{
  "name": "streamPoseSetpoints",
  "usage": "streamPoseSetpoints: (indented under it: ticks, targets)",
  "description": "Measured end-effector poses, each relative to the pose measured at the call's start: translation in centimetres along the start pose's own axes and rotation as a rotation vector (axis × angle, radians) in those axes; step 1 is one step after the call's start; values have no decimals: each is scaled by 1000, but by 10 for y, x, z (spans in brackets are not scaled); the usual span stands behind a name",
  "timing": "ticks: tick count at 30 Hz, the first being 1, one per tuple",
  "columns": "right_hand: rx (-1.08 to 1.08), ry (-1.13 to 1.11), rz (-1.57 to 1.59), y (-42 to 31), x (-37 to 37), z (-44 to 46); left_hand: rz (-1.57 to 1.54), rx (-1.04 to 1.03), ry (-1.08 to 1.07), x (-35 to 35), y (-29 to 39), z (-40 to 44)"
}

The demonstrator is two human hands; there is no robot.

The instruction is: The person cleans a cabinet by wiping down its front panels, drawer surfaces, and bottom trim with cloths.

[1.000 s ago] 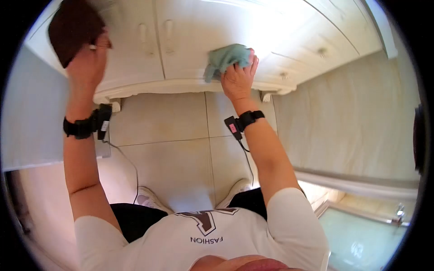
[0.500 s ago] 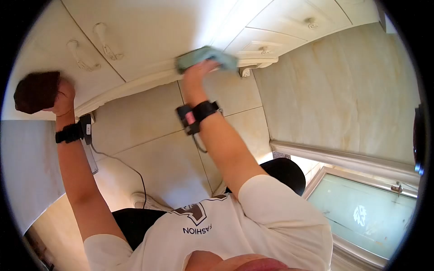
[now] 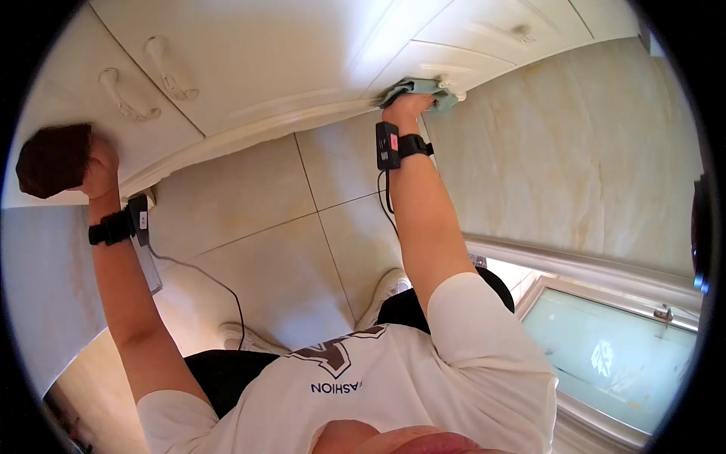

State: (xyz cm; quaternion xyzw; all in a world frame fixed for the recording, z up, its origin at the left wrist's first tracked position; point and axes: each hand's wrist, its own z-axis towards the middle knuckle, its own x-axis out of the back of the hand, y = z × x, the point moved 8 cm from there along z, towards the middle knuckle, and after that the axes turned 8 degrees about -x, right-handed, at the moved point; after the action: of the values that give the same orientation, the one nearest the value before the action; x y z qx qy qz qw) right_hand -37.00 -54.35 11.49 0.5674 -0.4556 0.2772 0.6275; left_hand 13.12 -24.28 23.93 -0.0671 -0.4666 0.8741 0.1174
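My right hand (image 3: 406, 110) presses a grey-green cloth (image 3: 412, 87) against the lower right edge of the white cabinet (image 3: 265, 68), close to a small drawer knob (image 3: 446, 80). Some of its fingers are hidden by the cloth's folds. At the far left, my left hand (image 3: 100, 168) is closed on a dark brown cloth (image 3: 54, 160), held in front of the cabinet door. Just above that hand are two ornate white handles, the left one (image 3: 121, 98) and the right one (image 3: 168, 69).
Beige floor tiles (image 3: 249, 204) lie below the cabinet. A marbled wall (image 3: 544, 151) rises on the right, with a frosted glass door (image 3: 612, 356) below it. Black devices are strapped to both wrists, with cables hanging from them. My shoes (image 3: 386, 291) stand on the floor.
My right hand has slid the grey-green cloth rightward along the cabinet's lower edge, towards the corner. My left hand with the brown cloth has shifted only slightly left and down.
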Motion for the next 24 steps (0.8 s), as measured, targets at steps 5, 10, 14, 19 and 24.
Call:
streamPoseSetpoints:
  ticks: [5,10,14,19,24]
  targets:
    - [-283,-26,649,-33,-4,-49,-118,72,12,7,-8,5]
    - [-497,-124,1941,-112,-28,-153,-124,72,285,43,-25,22]
    - [-711,-92,1776,-58,-26,-115,38,-27,197,34,-8,12]
    - [131,81,-12,12,-22,6,-121,28,209,16,-4,-5]
    - [74,50,133,63,-46,81,-302,117,63,3,2,-9]
